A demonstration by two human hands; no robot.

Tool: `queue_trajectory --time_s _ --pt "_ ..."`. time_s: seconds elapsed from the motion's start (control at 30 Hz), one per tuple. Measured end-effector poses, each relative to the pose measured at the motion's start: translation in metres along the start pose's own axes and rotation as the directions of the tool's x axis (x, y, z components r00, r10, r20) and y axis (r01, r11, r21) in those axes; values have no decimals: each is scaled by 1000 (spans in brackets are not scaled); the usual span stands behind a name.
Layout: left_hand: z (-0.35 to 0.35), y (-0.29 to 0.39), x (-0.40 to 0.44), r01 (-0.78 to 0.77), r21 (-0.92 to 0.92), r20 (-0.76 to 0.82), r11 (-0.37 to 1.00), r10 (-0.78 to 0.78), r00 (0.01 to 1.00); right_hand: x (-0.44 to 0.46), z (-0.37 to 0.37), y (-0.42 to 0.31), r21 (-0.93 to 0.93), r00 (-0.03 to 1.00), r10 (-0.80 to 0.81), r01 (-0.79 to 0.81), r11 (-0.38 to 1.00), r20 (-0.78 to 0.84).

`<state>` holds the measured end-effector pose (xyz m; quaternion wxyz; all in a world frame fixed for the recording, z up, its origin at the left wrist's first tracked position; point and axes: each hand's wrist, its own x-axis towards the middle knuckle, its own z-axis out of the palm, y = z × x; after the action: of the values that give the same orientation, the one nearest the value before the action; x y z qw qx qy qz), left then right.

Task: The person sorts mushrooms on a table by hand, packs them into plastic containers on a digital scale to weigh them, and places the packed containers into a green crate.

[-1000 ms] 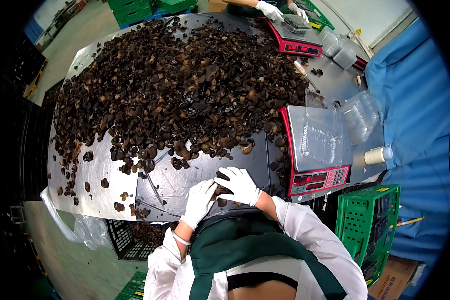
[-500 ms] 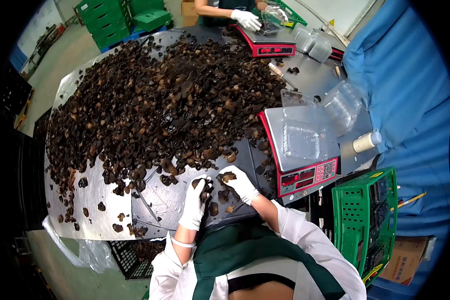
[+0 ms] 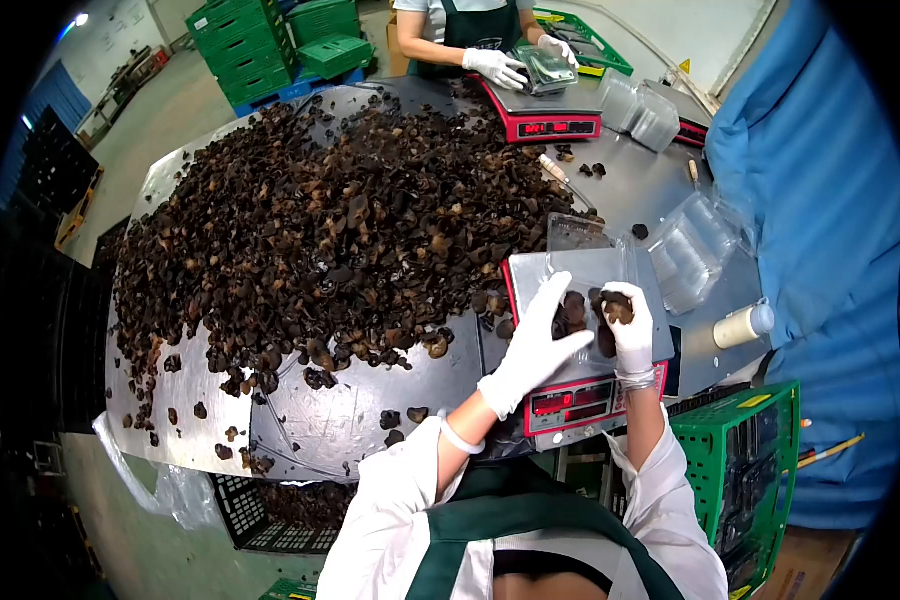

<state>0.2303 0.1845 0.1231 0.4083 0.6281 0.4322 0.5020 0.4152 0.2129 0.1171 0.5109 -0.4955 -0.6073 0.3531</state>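
White-cotton-gloved left hand [image 3: 538, 352]: newly over the scale, spread open, holding nothing visible; contact with the nearby pieces unclear.
Dark brown, frilly fungus pieces [image 3: 340, 230]: heaped on the grey metal surface [image 3: 195, 375]; some newly on the scale, between the hands.
Clear, thin plastic tray [image 3: 578, 235]: on the flat, red-and-silver digital scale [image 3: 530, 272], partly covered by the hands.
White-cotton-gloved right hand [image 3: 635, 338]: curled around a small brown clump [image 3: 618, 306], now brought over the scale, so work shifts there from the surface.

The tabletop [image 3: 340, 425] looks like smooth, glossy metal — scuffed in places — while the curtain [image 3: 810, 250] is creased blue cloth and the clamshell boxes [image 3: 685, 255] are shiny clear plastic.
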Motion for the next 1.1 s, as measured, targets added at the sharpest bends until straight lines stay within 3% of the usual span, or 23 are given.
queue_trajectory --time_s 0.03,0.1,0.23,0.3,0.37,0.5,0.57,0.63,0.67,0.7,0.73,0.77,0.8,0.83,0.87,0.9,0.93,0.97,1.0,1.03,1.1 --pt "1 -3 -3 -121 111 -31 986 125 992 0 -5 6 -59 1000 -5 6 998 20" --pt "-14 -7 -19 -174 333 -23 927 193 981 -6 -11 13 -270 992 -99 117 956 79" --pt "-55 -66 -66 77 584 -345 808 162 925 -11 -15 -15 -406 979 -107 171 898 175" --pt "-71 -104 -86 202 751 -326 629 87 941 -13 -14 -25 -420 981 -82 149 895 174" --pt "-77 -110 -92 224 828 -270 514 15 963 -15 -9 -34 -434 982 -113 168 885 149" --pt "-90 -135 -95 206 771 -282 602 33 959 -19 11 -46 -430 969 -212 245 869 124" --pt "-97 -131 -100 198 633 -331 748 30 943 -23 28 -58 -404 961 -231 273 873 150" --pt "-116 -107 -114 262 358 -377 896 -118 919 -27 48 -63 -409 941 -278 335 849 194" --pt "-133 -71 -124 421 289 -365 860 -307 879 -29 59 -64 -409 928 -300 367 835 220" --pt "-150 -66 -145 406 174 -394 897 -315 863 -31 71 -62 -399 924 -305 376 836 229" --pt "-173 -51 -167 410 260 -411 874 -284 866 -33 83 -64 -370 923 -290 369 853 253" --pt "-192 -48 -195 459 232 -509 858 -294 809 -34 94 -66 -342 921 -275 361 868 275" --pt "-217 -53 -234 585 161 -557 795 -417 719 -35 104 -68 -351 915 -271 370 860 299" --pt "-237 -42 -263 563 146 -568 814 -397 721 -36 114 -69 -330 913 -260 361 872 314" --pt "-257 -25 -294 687 198 -549 699 -502 668 -38 123 -66 -336 912 -237 350 874 334" --pt "-275 -25 -329 715 269 -477 645 -556 681 -40 133 -62 -345 911 -213 338 876 353" --pt "-290 -27 -366 700 463 -400 543 -576 712 -40 142 -61 -337 901 -203 340 878 383" --pt "-299 -28 -397 670 653 -382 354 -609 695 -41 151 -58 -326 894 -201 345 880 401" --pt "-304 -17 -398 630 776 -395 -5 -782 481 -38 161 -58 -268 890 -171 303 915 423" --pt "-310 -10 -389 654 754 -419 -54 -807 416 -35 169 -57 -211 884 -140 256 943 445" --pt "-318 -2 -352 625 689 -363 366 -572 735 -18 182 -37 -78 889 -89 138 987 448"
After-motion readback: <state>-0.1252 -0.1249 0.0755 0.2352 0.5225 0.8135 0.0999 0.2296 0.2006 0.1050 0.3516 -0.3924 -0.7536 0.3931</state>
